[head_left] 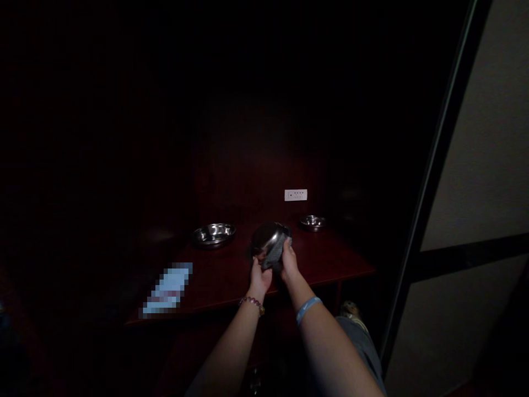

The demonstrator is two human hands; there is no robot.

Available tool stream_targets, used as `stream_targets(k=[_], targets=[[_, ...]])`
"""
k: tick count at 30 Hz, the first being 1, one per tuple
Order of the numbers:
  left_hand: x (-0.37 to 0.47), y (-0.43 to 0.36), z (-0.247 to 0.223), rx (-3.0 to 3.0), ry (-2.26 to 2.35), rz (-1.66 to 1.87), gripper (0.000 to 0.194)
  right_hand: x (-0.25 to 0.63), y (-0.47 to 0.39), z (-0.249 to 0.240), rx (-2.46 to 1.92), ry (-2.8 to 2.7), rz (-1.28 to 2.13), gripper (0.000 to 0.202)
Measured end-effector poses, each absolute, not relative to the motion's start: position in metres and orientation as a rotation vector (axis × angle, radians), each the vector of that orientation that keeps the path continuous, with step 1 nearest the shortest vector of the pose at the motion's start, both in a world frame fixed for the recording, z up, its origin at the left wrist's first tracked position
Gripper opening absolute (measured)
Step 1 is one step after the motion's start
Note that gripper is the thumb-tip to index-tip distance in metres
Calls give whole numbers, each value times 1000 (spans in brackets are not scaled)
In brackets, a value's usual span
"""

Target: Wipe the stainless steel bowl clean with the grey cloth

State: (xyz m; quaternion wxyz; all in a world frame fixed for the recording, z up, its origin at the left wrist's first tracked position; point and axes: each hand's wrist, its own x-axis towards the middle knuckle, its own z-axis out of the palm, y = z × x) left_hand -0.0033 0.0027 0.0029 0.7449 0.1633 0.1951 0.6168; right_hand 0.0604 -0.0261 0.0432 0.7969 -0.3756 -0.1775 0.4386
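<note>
A shiny metal bowl (pixel 264 236) is held up over the dark red shelf, tilted with its rounded outside in view. My left hand (pixel 260 278) grips its near lower edge, thumb against the metal. With my right hand (pixel 289 260) I press a grey cloth (pixel 274 255) to the bowl's right side; those fingers are partly hidden behind the cloth. To the left stands a wide, shallow metal bowl (pixel 214 236), upright. A smaller metal bowl (pixel 313 223) rests upright at the back right.
The dark red shelf (pixel 330 259) has its front edge just below my hands. A pixelated pale blue flat item (pixel 168 289) lies at the front left. On the back wall is a white power socket panel (pixel 296 195). A dark-framed panel (pixel 471 209) rises at the right.
</note>
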Motion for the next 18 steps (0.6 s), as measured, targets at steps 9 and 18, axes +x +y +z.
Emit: stream_targets(k=[9,18], targets=[[-4,-7,10,323,486,1329,40,72,-24,44,-853,-292,931,36],[3,-9,8,503,456,1300,37,114,-19,41,-989,-316,842,51]])
